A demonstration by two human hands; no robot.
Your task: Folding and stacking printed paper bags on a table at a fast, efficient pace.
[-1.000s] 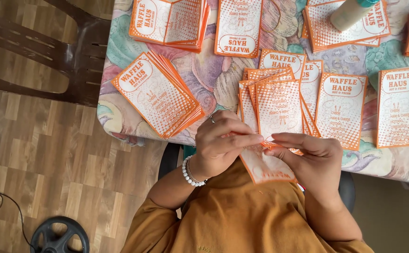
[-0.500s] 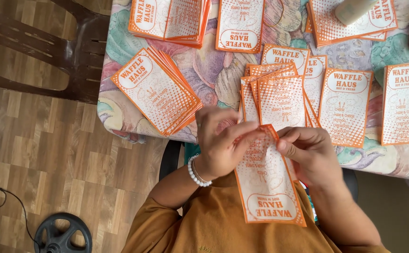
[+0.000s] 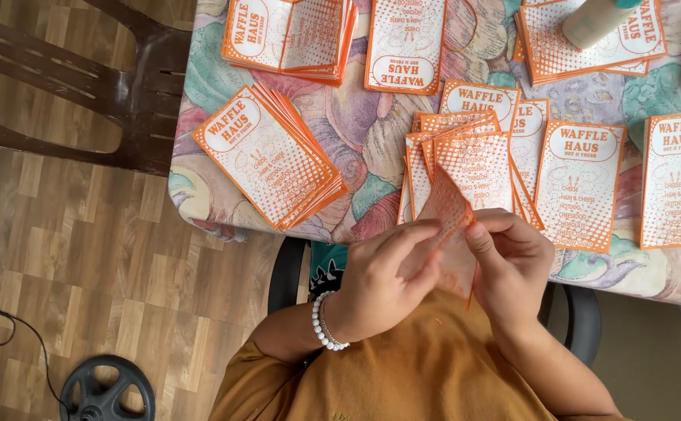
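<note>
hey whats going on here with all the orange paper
A person in an orange top sits at a table with a floral cloth. The left hand and the right hand hold one orange and white paper bag between them, above their lap at the table edge. Stacks of the same flat bags lie spread over the cloth. A pale bottle lies at the far side, and a dark chair stands to the left.

Mustard-orange sleeves; white bead bracelet (image 3: 326, 321) on left wrist; bare fingers.
</note>
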